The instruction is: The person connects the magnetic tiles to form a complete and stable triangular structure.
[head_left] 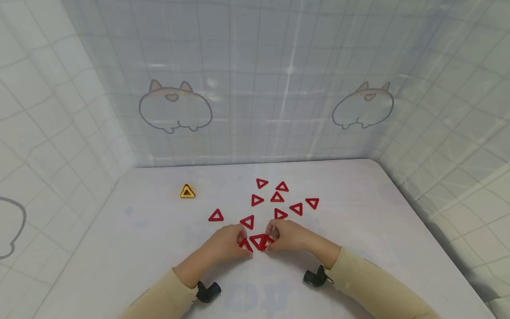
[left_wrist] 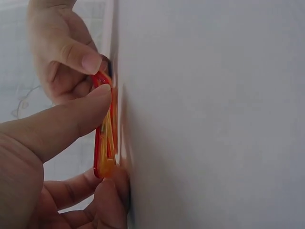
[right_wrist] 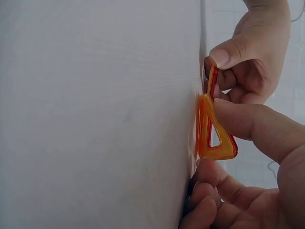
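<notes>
A white table [head_left: 358,221] fills the lower half of the head view, walled by gridded sheeting [head_left: 255,88] printed with cartoon animals. At its near middle the left hand [head_left: 225,243] and right hand [head_left: 288,235] meet over a small cluster of red triangle tiles [head_left: 258,241]. The left hand pinches a tile [left_wrist: 104,126] between thumb and fingers; the right hand, fingers curled, pinches another [right_wrist: 212,131] the same way, both tiles tilted up off the surface. More loose red triangles [head_left: 279,197] lie scattered from about eleven to two o'clock of the hands, and a yellow-edged triangle piece [head_left: 187,191] sits apart at ten o'clock. The likely slip, as I judge it: the tiles are thin and held by their edges, so uneven pressure could twist one free, or a wrist could nudge the nearest loose pieces out of place.
</notes>
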Demonstrator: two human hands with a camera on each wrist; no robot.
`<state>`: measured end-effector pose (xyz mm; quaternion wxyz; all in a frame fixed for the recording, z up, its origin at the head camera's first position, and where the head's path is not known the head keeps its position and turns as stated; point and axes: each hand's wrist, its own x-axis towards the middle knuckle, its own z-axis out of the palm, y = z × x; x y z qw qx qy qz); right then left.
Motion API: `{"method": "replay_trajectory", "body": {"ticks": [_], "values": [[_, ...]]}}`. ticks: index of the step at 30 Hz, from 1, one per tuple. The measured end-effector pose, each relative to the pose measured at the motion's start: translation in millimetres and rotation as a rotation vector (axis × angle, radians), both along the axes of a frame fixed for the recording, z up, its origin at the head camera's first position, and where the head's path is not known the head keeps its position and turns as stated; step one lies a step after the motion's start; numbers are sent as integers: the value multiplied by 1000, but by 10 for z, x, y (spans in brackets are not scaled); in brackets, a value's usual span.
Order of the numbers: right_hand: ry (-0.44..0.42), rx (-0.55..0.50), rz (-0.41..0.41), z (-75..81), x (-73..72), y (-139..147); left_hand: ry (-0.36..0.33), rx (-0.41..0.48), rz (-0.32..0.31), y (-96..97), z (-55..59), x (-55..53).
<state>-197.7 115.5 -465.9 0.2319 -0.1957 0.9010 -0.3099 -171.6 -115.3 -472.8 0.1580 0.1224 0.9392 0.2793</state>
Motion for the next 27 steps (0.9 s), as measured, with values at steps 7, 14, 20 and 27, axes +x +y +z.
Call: {"method": "replay_trajectory", "body": {"ticks": [7, 14, 20, 27], "values": [[14, 19, 3, 0, -3, -17, 28, -31, 10, 68, 30, 22], [6, 6, 3, -2, 3, -15, 33, -30, 28, 113, 35, 57], [9, 2, 12, -12, -3, -11, 19, -27, 54, 131, 62, 81], [12, 2, 9, -16, -2, -12, 27, -26, 50, 135, 86, 107]]}}
